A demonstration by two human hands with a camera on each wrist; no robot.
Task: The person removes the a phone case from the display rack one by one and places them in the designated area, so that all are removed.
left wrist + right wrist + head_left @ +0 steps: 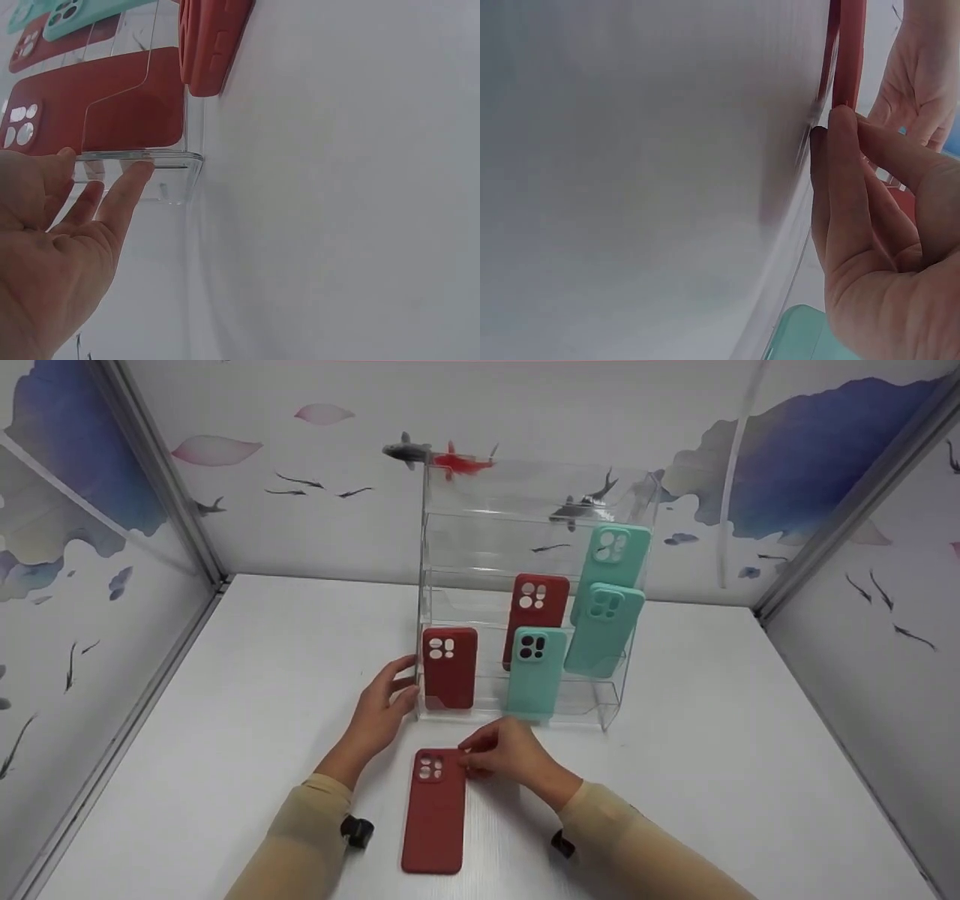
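Observation:
A red phone case (433, 825) with camera cutouts lies in front of the rack, its upper end lifted a little off the table. My right hand (514, 754) pinches its upper right corner between thumb and fingertips; in the right wrist view the right hand (885, 225) holds the case's edge (847, 56). My left hand (379, 712) touches the left side of a clear tiered rack (480, 536). Up close, the left hand (71, 247) has its fingers extended against the rack's side, beside a standing red case (135, 105).
On the rack stand red cases (451, 671) (541, 596) and teal cases (538, 671) (606, 630) (615, 551) at different tiers. White panels with painted fish and leaves (832, 465) enclose the white table (750, 780) at the back and sides.

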